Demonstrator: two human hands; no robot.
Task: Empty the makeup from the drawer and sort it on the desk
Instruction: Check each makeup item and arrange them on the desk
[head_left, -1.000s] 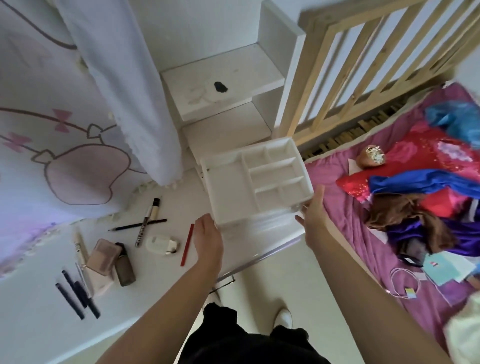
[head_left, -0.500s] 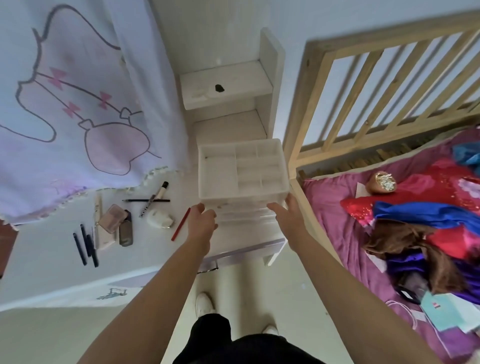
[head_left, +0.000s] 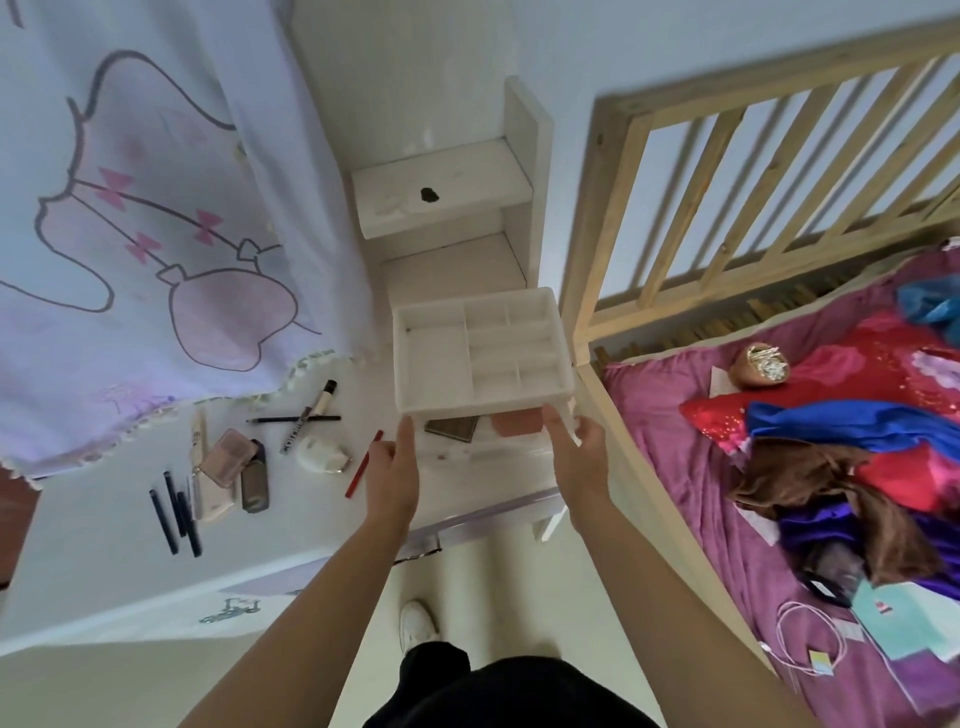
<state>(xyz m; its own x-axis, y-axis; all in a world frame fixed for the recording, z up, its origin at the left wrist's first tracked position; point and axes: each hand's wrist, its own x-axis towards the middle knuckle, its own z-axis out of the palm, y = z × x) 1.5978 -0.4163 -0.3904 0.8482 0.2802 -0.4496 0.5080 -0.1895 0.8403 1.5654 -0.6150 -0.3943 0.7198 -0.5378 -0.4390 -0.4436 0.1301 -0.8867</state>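
Observation:
A white organiser with empty top compartments stands on the white desk. Its clear drawer is slid out beneath it, showing a dark palette and a coral compact. My left hand holds the drawer's front left corner, thumb up against the organiser. My right hand pinches the front right corner. Laid out on the desk are several dark pens, a pink compact, a dark bottle, a white compact, a red pencil and a black pencil.
A printed curtain hangs over the desk's back left. White shelves rise behind the organiser. A wooden bed frame stands close on the right, its purple sheet strewn with clothes. My feet are on the pale floor.
The drawer under the organiser has slid out toward me, uncovering the dark palette and the coral compact. Both hands stayed at its front corners.

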